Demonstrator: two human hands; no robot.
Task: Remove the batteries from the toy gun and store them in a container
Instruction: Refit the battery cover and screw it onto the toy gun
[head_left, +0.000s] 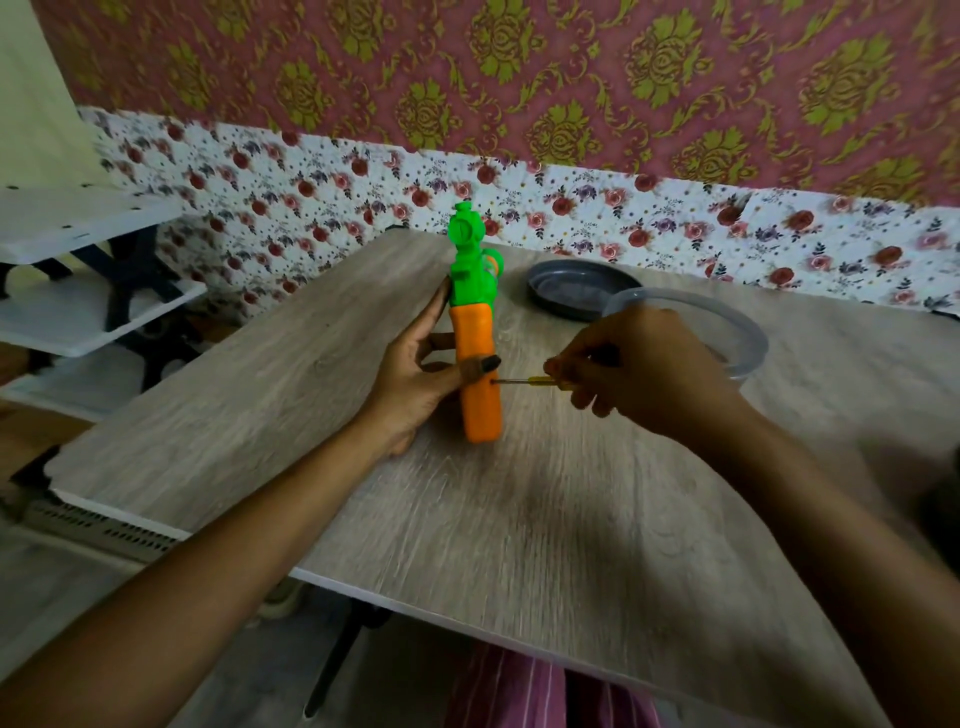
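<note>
Toy gun (475, 410) looks light and stiff; left hand (410, 384) clasps its handle, right hand (644, 369) pinches screwdriver (537, 380) just beside.

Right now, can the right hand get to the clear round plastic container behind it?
Probably yes: the clear round plastic container sits just beyond the right hand, with nothing between them. That hand grips a yellow-handled screwdriver, though, so it is not free.

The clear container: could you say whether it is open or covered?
Open: the clear container shows a bare rim; a grey lid lies beside it.
</note>
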